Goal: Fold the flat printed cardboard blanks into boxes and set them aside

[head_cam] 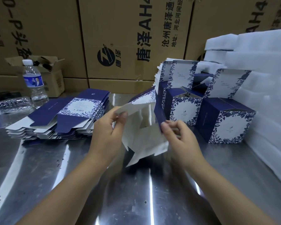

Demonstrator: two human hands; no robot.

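While the half-opened blank (143, 132) is held mid-frame, long axis slanting to lower left, its white flap is pinched by the left hand (109, 129) and its blue edge by the right hand (178, 135).

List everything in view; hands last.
blank: one, white inside, navy outside, held at centre
flat blanks: one stack, navy and white, table left
folded boxes: at least three, navy and white, table right
upright bottle: one, clear, blue label, back left
crushed bottle: one, clear, lying at left edge
small carton: one, brown, open, behind upright bottle
large cartons: several, brown, stacked behind
foam sheets: one pile, white, far right
table: one, shiny metal
left hand: pinches blank's white flap
right hand: pinches blank's navy edge
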